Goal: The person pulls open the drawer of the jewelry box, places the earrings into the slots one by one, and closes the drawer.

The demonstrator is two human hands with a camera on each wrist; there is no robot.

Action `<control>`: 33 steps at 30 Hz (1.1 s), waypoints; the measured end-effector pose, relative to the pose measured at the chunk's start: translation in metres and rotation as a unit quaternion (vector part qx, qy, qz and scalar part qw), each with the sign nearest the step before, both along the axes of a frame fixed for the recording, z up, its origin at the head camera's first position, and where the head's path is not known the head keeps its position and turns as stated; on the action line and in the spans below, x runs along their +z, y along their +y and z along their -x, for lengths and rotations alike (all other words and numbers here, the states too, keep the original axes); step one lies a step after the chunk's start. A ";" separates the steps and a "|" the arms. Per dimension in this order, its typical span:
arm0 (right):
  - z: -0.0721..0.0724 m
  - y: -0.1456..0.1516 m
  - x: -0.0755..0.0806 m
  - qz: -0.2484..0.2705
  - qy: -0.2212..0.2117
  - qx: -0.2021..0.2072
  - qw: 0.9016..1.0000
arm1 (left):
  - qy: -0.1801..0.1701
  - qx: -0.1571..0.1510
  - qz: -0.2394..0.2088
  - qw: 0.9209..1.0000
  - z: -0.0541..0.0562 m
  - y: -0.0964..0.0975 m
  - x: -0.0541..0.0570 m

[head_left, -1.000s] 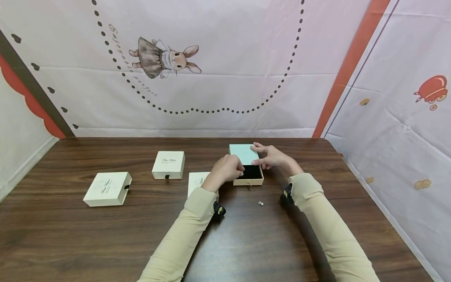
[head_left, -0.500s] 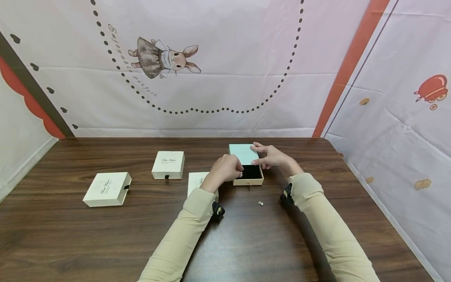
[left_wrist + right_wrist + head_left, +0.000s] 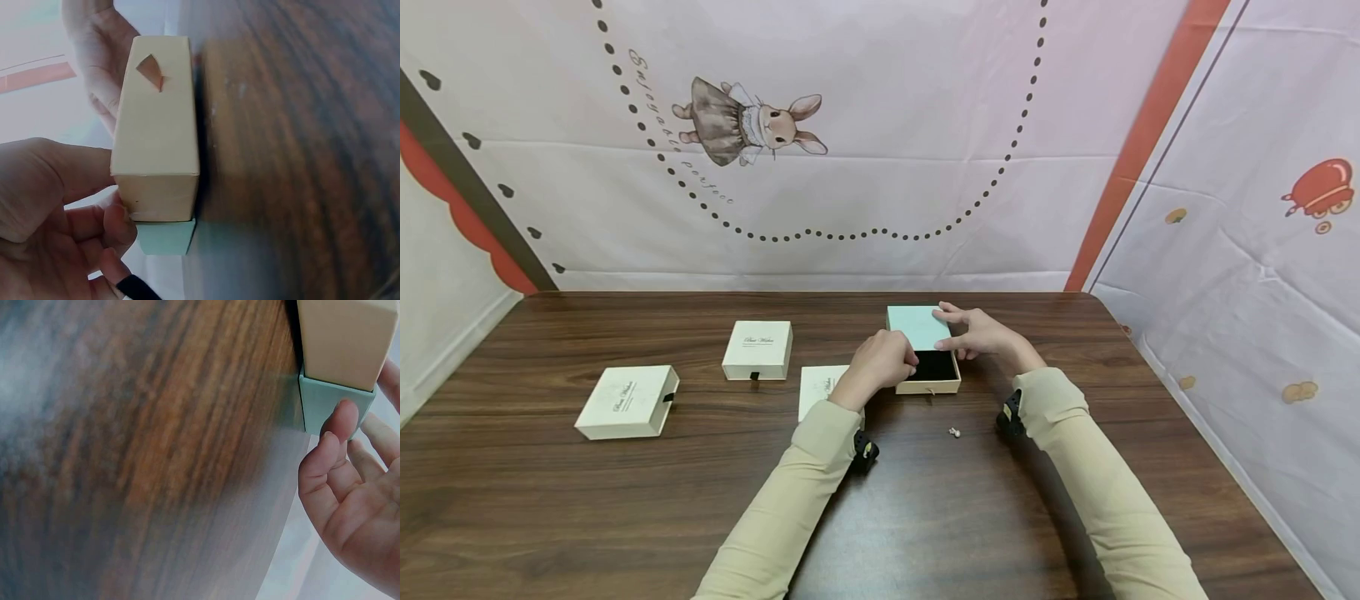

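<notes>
A small jewelry box with a mint sleeve [image 3: 916, 323] stands at the back of the table, its cream drawer [image 3: 928, 387] pulled partway out. The drawer has a black inside and a small tab [image 3: 152, 72] on its front. My left hand [image 3: 880, 358] grips the drawer's left edge with curled fingers; one digit reaches over the top edge, its tip hidden inside. Whether it also pinches something in there cannot be seen. My right hand [image 3: 988, 335] holds the sleeve at its right side, fingertips on its top and side. Small silvery-white pieces [image 3: 954, 432] lie in front of the box.
A white box [image 3: 815, 385] is partly hidden behind my left wrist. Two more white drawer boxes with printed lettering stand further left, one box [image 3: 757, 350] near the back and another box [image 3: 628, 402] nearer. A printed cloth [image 3: 880, 192] hangs behind the table.
</notes>
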State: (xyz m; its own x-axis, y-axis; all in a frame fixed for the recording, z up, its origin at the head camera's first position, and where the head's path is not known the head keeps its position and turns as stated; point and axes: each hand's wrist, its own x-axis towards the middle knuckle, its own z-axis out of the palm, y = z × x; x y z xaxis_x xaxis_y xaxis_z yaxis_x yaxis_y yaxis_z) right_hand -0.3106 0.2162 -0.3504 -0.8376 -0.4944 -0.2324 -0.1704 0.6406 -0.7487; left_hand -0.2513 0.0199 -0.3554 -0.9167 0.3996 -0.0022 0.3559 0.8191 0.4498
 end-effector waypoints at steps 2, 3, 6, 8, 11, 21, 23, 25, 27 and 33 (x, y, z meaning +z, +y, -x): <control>0.000 0.000 0.000 0.004 -0.004 -0.003 1.000 | -0.004 0.001 -0.009 1.000 -0.001 -0.001 0.001; -0.001 0.000 0.000 0.006 -0.007 -0.005 1.000 | -0.008 0.002 -0.014 1.000 -0.001 -0.001 0.002; -0.001 0.000 -0.001 0.009 -0.010 -0.006 1.000 | -0.012 0.001 -0.033 0.999 -0.002 -0.002 0.004; -0.002 0.001 0.000 0.009 -0.010 -0.008 1.000 | -0.013 -0.002 -0.046 0.999 -0.003 -0.002 0.005; -0.002 0.000 0.001 0.007 -0.007 -0.008 1.000 | -0.012 -0.007 -0.067 0.998 -0.004 -0.002 0.007; 0.001 0.000 -0.001 0.000 0.005 0.001 1.000 | -0.038 -0.036 -0.129 0.990 -0.010 0.005 0.011; 0.001 0.000 -0.001 -0.001 0.007 0.003 1.000 | -0.044 -0.045 -0.142 0.988 -0.012 0.007 0.010; 0.001 0.000 -0.001 -0.001 0.009 0.007 1.000 | -0.048 -0.056 -0.153 0.985 -0.013 0.008 0.008; 0.001 0.000 -0.001 -0.003 0.011 0.008 1.000 | -0.054 -0.066 -0.165 0.983 -0.015 0.010 0.007; 0.002 0.000 -0.002 -0.009 0.012 -0.002 1.000 | -0.069 -0.087 -0.188 0.976 -0.019 0.014 0.004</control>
State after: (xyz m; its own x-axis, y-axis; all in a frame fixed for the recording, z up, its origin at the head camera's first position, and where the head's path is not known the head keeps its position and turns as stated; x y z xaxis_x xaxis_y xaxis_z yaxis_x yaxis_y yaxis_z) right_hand -0.3123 0.2158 -0.3526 -0.8454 -0.4864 -0.2208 -0.1854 0.6548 -0.7327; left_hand -0.2328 0.0341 -0.3516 -0.8366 0.5449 0.0559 0.3893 0.5197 0.7605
